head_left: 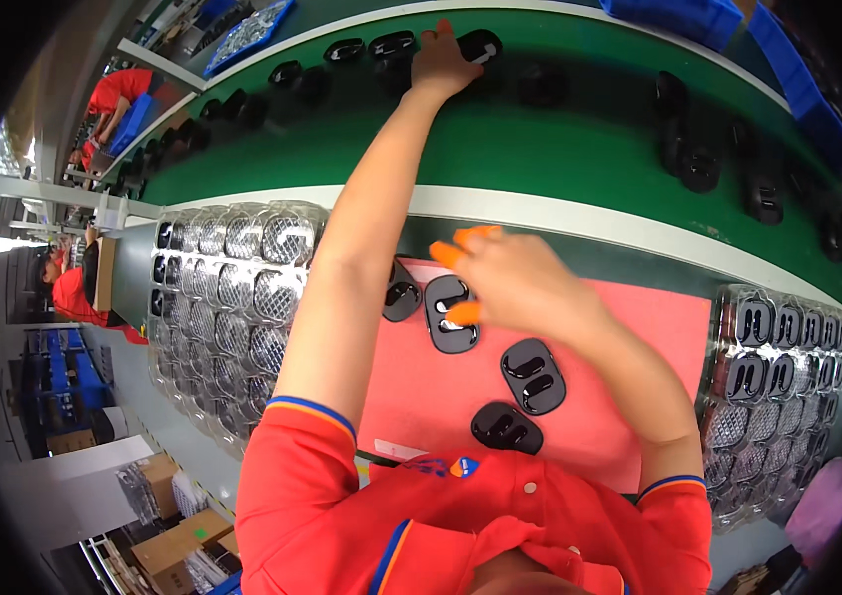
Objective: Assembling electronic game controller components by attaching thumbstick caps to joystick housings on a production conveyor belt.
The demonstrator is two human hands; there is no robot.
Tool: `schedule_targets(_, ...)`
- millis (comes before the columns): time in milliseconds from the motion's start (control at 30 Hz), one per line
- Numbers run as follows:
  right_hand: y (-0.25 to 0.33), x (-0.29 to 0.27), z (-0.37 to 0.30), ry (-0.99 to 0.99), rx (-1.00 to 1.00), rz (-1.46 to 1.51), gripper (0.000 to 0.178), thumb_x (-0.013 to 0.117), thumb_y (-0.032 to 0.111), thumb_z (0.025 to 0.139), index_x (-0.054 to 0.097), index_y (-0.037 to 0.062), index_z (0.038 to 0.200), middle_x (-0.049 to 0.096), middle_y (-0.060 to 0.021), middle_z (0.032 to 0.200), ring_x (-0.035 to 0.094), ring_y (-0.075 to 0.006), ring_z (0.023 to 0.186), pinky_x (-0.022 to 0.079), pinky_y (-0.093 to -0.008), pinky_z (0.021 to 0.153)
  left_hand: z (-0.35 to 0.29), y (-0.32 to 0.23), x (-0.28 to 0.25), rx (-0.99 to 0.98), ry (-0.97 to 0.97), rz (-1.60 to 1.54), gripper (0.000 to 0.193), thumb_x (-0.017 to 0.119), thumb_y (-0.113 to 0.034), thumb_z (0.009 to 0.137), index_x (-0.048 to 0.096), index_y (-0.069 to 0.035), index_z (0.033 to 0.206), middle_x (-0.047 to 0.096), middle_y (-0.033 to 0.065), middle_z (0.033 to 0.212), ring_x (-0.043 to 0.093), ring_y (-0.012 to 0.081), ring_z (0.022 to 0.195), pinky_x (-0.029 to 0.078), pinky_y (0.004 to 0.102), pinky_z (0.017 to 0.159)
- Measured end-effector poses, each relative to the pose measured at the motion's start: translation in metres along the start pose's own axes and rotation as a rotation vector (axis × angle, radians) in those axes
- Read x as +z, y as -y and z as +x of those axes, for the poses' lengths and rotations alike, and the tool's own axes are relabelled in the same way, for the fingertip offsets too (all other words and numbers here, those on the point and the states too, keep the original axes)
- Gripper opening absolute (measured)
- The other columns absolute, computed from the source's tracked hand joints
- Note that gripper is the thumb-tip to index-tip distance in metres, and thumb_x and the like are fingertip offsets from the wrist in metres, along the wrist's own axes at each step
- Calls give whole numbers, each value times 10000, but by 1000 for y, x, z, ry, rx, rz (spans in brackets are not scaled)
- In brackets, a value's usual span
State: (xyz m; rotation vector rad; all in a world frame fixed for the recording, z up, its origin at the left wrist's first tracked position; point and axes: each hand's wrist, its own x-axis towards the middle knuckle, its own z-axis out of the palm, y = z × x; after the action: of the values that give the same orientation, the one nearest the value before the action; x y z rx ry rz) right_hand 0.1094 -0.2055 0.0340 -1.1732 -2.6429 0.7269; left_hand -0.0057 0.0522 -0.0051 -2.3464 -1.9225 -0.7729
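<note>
My left hand reaches far across onto the green belt. Its thumb and fingers close around the edge of a rounded black case. Nearer me, my right hand hovers over the pink mat with orange covers on its fingertips. Those fingers are spread apart and hold nothing. The thumb tip overlaps a black case with two glossy slots; whether it touches cannot be told. A similar case lies partly behind my left forearm. Two more cases, one above the other, lie closer to my body.
Many black cases ride on the green belt, some blurred. Stacked clear blister trays stand left of the pink mat; another tray stack, partly filled, stands right. Blue bins line the far side. Other people in red work at left.
</note>
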Motion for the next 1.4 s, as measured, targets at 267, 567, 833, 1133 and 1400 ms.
schedule_targets(267, -27, 1, 8, -267, -24, 332, 404, 668, 17, 670, 520, 18, 1045, 613, -190, 938, 630, -331, 832, 493, -362, 744, -84, -27, -81, -502, 292, -1648, 228, 532, 12, 850, 515, 28, 1077, 585, 161, 1012, 621, 304, 901, 579, 339, 677)
schedule_targets(567, -63, -21, 4, -852, 349, 1303, 458, 435, 11, 887, 317, 64, 1327, 538, -147, 1137, 623, -239, 916, 584, -354, 597, -132, -20, -51, -584, 147, -2287, 289, 533, -115, 901, 535, 38, 1147, 574, 243, 1127, 604, 326, 1012, 581, 321, 699)
schedule_targets(833, -61, -27, 0, -880, 211, 1294, 479, 405, 96, 950, 264, 107, 1408, 529, -129, 1173, 615, -213, 931, 589, -339, 699, -144, -48, -60, -456, 292, -1977, 356, 392, -237, 917, 429, -30, 1205, 540, 183, 1125, 587, 303, 997, 509, 442, 829)
schedule_targets(1133, -57, -18, 0, -760, 101, 1195, 451, 360, 139, 971, 277, 160, 1414, 403, -117, 1309, 482, -218, 1141, 533, -374, 844, -155, -66, -53, -20, 42, -1296, 562, 755, -98, 721, 420, 3, 1161, 519, 132, 1087, 547, 213, 1016, 512, 347, 838)
schedule_targets(1400, -55, -26, -5, -699, 18, 1297, 467, 418, 128, 952, 283, 166, 1398, 402, -100, 1317, 470, -213, 1154, 490, -391, 897, -159, -73, -67, 88, -8, -1224, 581, 777, -72, 682, 430, 16, 1139, 529, 142, 1113, 543, 228, 1056, 483, 367, 914)
